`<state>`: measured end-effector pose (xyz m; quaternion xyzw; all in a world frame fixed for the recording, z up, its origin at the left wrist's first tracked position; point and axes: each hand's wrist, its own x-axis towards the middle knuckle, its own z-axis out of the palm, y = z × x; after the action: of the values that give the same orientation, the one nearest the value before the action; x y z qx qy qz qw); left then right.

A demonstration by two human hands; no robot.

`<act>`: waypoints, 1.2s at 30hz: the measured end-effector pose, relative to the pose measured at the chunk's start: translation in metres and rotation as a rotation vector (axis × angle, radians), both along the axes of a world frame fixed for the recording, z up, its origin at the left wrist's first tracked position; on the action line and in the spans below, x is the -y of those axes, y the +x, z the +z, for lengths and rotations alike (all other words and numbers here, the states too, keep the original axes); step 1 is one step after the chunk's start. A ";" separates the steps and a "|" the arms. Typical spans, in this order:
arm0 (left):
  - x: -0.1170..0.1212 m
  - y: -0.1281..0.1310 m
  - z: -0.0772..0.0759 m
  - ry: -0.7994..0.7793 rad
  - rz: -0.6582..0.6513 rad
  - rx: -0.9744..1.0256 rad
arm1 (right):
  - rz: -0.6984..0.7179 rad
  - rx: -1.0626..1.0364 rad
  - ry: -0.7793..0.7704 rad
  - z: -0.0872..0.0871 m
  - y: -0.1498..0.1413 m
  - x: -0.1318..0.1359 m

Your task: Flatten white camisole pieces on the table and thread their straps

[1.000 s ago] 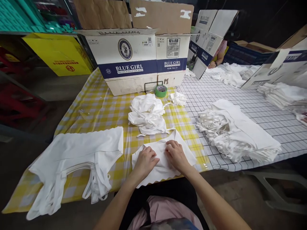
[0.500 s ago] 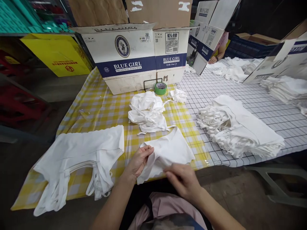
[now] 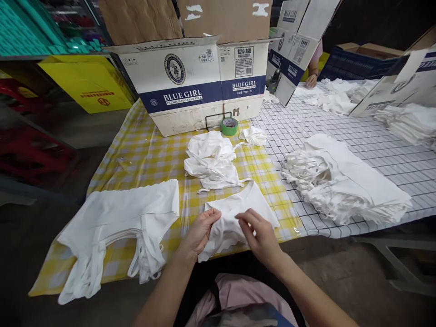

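My left hand (image 3: 203, 230) pinches the near left edge of a white strappy garment (image 3: 254, 204) between thumb and fingers. The cloth lies partly bunched at the table's front edge. Over its middle hovers my right hand (image 3: 260, 234), thumb and index fingertips brought close together; anything between them is too small to make out. Just beyond the garment lies a loose heap of similar white garments (image 3: 213, 159) with thin straps. To the left, a flat stack of white garments (image 3: 126, 204) has its straps hanging over the table edge.
A larger white stack (image 3: 354, 177) lies at right on the grid-pattern cloth (image 3: 272, 131). Green tape (image 3: 229, 126) and a small white bundle (image 3: 254, 136) sit before a Blue Girl carton (image 3: 184, 97). Another person's hand (image 3: 311, 81) shows at the back, near more cartons and garments.
My right hand has moved up and away from the near edge, over the garment's middle. My left hand keeps its pinch on the cloth. The view has shifted slightly.
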<state>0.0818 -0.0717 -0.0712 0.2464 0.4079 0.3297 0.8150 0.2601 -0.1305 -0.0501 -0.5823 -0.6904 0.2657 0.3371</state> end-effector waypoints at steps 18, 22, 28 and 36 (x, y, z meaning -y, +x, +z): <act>0.039 0.008 -0.024 1.112 0.214 -1.079 | -0.263 0.031 -0.070 -0.048 0.032 0.000; 0.071 0.026 -0.055 1.214 -0.047 -1.259 | -0.201 -0.225 -0.224 -0.015 0.032 -0.010; 0.037 0.004 -0.042 0.912 0.067 -1.156 | -0.113 -0.733 -0.679 0.029 0.059 -0.035; 0.004 -0.034 -0.013 -0.045 0.248 0.022 | -0.156 -1.096 -1.006 0.007 0.085 -0.050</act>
<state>0.0475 -0.0753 -0.0842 0.1720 0.4335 0.4216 0.7777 0.3455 -0.0803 -0.0435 -0.4978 -0.1754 0.7769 0.3434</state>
